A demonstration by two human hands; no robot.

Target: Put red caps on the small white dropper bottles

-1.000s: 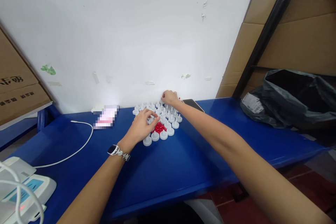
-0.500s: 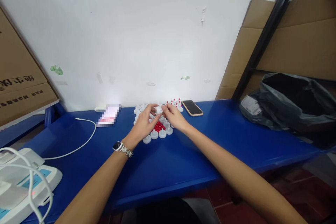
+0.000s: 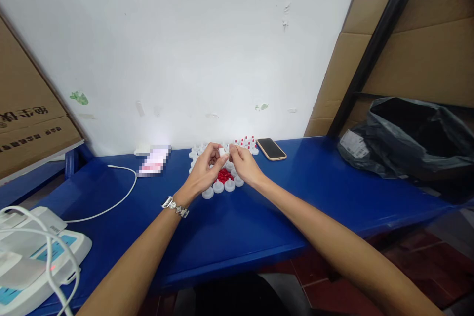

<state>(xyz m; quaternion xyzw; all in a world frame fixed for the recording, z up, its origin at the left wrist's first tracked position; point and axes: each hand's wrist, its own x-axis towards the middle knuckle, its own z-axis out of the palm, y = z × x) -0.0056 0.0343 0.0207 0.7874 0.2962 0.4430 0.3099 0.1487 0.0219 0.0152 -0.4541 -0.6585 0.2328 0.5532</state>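
Both hands meet above a cluster of small white caps (image 3: 218,187) on the blue table (image 3: 259,222). My left hand (image 3: 202,173), with a watch on its wrist, pinches one small white cap (image 3: 222,151) at its fingertips. My right hand (image 3: 244,164) touches the same cap from the right, fingers pinched; what it holds is too small to tell. A heap of tiny red pieces (image 3: 223,176) lies in the middle of the caps. Behind, several white caps with red tips (image 3: 249,144) stand near the wall.
A phone (image 3: 271,148) lies face up right of the caps. A black plastic bag (image 3: 411,138) sits at the far right, cardboard sheets (image 3: 418,54) and a black post behind it. A white cable (image 3: 111,197), a white device (image 3: 33,256) and a carton (image 3: 25,108) occupy the left.
My right hand came back from the far caps by the wall to meet my left hand. My left hand lifted a white cap off the table; both now hold it together.
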